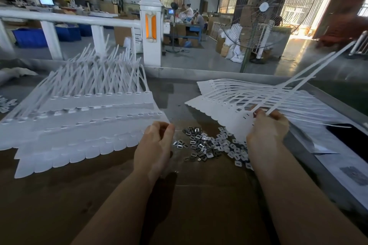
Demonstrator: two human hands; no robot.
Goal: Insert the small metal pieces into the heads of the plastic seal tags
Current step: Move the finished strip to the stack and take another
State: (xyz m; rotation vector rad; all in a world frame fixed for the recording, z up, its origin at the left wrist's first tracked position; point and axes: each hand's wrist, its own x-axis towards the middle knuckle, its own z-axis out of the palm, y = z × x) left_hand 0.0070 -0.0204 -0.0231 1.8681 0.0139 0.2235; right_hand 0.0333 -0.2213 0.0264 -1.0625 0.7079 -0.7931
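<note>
**Seal tags on a cardboard-topped bench, factory floor behind**

Brown cardboard point(199, 205) covers the bench; beyond it, a white railing point(69, 19) and big floor fan point(262, 8). Right hand point(267, 127) pinches a white seal tag point(298, 85) lifted off the right-hand stack point(249, 93). Left hand point(154, 145) is curled; can't tell if it holds anything. Metal pieces point(207, 145) lie between the hands, finished rows point(79, 117) left.

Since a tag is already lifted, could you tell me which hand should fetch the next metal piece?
Probably the left hand: it holds nothing visible beside the metal pieces, while the right hand grips the tag.
</note>
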